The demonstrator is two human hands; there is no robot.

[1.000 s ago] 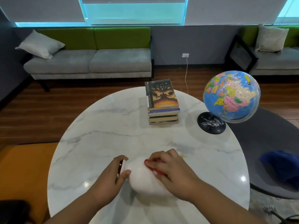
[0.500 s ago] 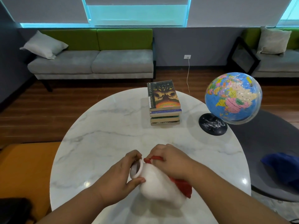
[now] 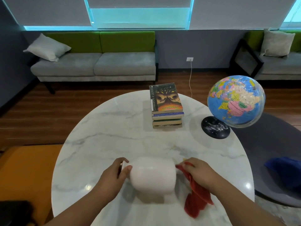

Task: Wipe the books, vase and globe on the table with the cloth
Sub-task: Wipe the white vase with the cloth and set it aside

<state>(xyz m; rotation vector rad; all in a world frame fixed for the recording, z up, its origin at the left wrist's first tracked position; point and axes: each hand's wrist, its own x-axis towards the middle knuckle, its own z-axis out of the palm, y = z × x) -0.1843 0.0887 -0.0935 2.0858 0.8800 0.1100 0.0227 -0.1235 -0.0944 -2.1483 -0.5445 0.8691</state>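
White vase (image 3: 153,174) lay on its side at the near edge of the marble table (image 3: 104,139), long axis running L-R across the view, narrower rim end to the person's left, blunt end to the right. Couldn't tell if it rested on the top or sat just above it; shadow right under it.

L hand (image 3: 112,175) gripped the rim end: thumb pressed on the vase body, fingers curled over the rim, mouth mostly hidden behind them. R hand (image 3: 197,172) pinched a red cloth (image 3: 196,199) w/ curled fingers, at the vase's right end; the cloth touched that end up top, the rest hung down & trailed onto the table beside it.

Books (image 3: 167,108) stacked at the far side, spines toward the camera. Top book's spine read "GUARDIANS of GA'HOOLE"; author line on the cover too blurred to read, lower spines too small. Globe (image 3: 236,101) stood tilted on a black base (image 3: 215,128) at the far-right edge, well apart from the vase, near the books.
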